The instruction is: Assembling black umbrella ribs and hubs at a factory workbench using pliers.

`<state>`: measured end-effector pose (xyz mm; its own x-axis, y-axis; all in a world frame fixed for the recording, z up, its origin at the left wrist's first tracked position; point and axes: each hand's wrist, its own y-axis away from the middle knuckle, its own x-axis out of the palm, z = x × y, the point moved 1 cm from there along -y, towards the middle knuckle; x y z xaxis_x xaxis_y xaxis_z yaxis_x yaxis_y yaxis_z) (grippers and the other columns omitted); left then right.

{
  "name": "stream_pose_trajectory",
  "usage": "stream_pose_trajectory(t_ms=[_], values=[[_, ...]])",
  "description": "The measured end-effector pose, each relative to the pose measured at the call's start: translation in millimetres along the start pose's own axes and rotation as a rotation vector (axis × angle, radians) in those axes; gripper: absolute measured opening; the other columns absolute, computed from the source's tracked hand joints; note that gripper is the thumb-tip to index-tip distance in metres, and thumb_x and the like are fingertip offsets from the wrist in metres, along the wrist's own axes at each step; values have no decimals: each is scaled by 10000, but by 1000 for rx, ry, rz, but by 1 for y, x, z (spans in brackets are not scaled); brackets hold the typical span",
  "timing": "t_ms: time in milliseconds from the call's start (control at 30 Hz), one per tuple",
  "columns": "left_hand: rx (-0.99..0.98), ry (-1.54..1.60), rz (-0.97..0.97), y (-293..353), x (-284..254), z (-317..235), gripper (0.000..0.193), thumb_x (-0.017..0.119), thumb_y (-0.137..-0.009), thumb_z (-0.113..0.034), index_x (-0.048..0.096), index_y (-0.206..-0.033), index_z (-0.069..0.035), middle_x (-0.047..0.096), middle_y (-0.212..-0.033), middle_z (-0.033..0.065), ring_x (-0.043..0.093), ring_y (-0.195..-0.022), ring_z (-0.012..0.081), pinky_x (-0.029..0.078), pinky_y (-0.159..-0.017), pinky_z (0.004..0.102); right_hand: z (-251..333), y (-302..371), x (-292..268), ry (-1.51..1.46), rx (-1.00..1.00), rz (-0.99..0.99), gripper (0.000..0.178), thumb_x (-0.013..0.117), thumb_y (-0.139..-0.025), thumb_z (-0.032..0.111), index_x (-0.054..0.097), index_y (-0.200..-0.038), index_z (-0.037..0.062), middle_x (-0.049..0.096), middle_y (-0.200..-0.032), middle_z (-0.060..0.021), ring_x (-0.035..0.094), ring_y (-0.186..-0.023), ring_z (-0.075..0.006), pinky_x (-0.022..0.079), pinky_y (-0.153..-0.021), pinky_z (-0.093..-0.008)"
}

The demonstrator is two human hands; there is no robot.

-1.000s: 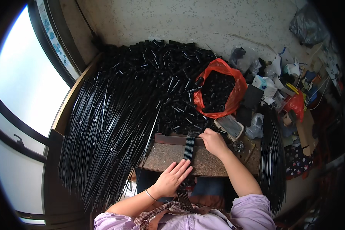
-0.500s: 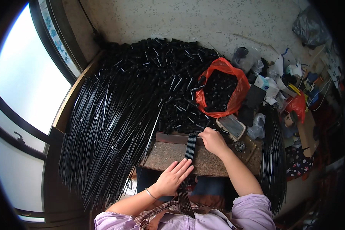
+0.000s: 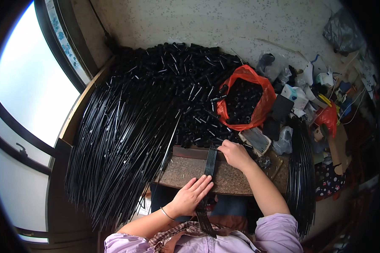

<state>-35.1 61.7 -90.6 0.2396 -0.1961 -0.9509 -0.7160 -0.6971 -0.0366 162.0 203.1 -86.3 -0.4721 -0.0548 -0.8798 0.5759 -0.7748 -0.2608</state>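
Several thin black rods (image 3: 211, 162) lie side by side in a flat row across the speckled work board (image 3: 183, 170). Their near ends run past the board's front edge toward my lap. Flat over the row, close to that edge, my left hand (image 3: 191, 195) presses down with its fingers stretched out. At the far ends of the rods, my right hand (image 3: 235, 154) is closed in a pinch. Whatever its fingertips hold is too small to make out. A dark raised strip (image 3: 194, 152) runs along the back of the board, beside the rod ends.
Long black rods (image 3: 118, 143) spread over the left side, below a heap of short black tubes (image 3: 173, 63). A red plastic bag (image 3: 264, 107) of small black parts stands behind my right hand, near a shallow tray (image 3: 256, 140). More rods (image 3: 300, 181) hang at the right.
Both hands keep nearly the same places, the left flat on the rods and the right at their far ends. The whole view has shifted very slightly.
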Motion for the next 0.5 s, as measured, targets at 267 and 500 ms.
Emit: stream_pose_trajectory(t_ms=[267,500], values=[[1,-4,2,1,-1,-2,954,660,-596,-337,212,-1367,2,199,-1432,173,213,-1326,284,211,-1053,396,-13,8,-14,309,-191,-283,82,610,-710,119,547,-716,68,495,-737,-39,491,-739,-220,427,-648,-333],[30,-32,-4,0,-1,2,1006,700,-555,-335,210,-1367,0,204,-1432,172,225,-1322,274,230,-1046,382,-18,33,-18,278,-228,-141,106,610,-695,101,590,-791,62,513,-777,-48,535,-784,-218,443,-659,-347]])
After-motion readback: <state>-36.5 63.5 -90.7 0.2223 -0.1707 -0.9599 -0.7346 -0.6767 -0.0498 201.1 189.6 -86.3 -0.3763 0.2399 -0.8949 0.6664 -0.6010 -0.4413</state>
